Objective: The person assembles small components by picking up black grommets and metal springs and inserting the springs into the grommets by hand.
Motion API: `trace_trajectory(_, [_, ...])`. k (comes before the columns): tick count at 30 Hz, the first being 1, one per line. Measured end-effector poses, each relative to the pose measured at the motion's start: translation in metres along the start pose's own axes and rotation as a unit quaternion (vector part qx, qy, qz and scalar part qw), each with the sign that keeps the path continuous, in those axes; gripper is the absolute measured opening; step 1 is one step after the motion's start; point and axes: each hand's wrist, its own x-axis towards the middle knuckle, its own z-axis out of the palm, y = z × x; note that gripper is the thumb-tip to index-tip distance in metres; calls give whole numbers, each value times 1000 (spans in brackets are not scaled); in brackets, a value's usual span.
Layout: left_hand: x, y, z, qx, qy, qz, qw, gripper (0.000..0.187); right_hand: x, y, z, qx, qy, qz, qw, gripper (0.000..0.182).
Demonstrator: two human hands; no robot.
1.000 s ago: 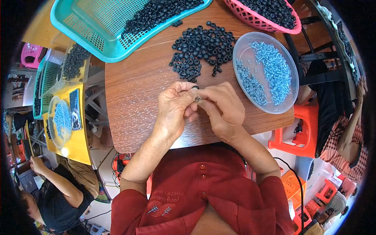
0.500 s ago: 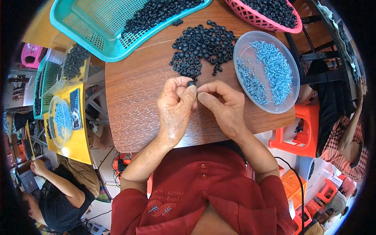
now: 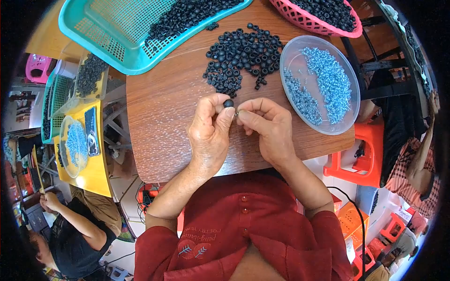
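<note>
My left hand (image 3: pixel 210 132) pinches a small black rubber ring (image 3: pixel 228 103) between thumb and fingertips above the brown table (image 3: pixel 159 117). My right hand (image 3: pixel 267 127) is pressed close beside it, holding a tiny silvery metal piece (image 3: pixel 237 113) at its fingertips, just below the ring. A loose pile of black rubber rings (image 3: pixel 241 54) lies on the table just beyond my hands. To the right sits a clear round dish (image 3: pixel 293 51) with several small blue-silver metal pieces (image 3: pixel 328 82).
A teal mesh tray (image 3: pixel 117 33) with black rings stands at the back left, a pink basket (image 3: pixel 323 23) of rings at the back right. Another person (image 3: pixel 70 229) works at a yellow table (image 3: pixel 91 173) on the left; a second person (image 3: pixel 417 159) sits on the right by orange stools (image 3: pixel 361 154).
My hands lifted apart slightly and shifted toward the pile; the black ring now shows at my left fingertips, and the metal piece sits beneath it.
</note>
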Motion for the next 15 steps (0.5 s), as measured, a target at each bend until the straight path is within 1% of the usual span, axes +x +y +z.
trace_trajectory(1, [0,3,0,0,0,0,1000,20,-2,-2,2,-35,5,-18,999,14])
trace_trajectory(2, [1,8,0,-38,1,-38,999,20,-4,-2,3,-70,10,-36,997,14])
trace_trajectory(3, [1,10,0,-76,2,-76,994,20,-5,-1,3,-70,10,-35,997,14])
trace_trajectory(5, [0,6,0,-67,6,-68,995,20,-5,1,4,-126,16,-106,986,14])
trace_trajectory(8, [0,6,1,-49,12,-43,998,20,-5,0,5,-146,11,-117,982,13])
trace_trajectory(12, [-1,-2,2,-35,20,-8,999,20,-4,0,6,-138,10,-109,984,13])
trace_trajectory(13, [-1,0,2,-35,20,-8,999,20,-4,2,5,-144,11,-120,982,13])
trace_trajectory(15, [-1,6,1,-88,7,-65,994,19,-3,7,3,-149,14,-130,980,14])
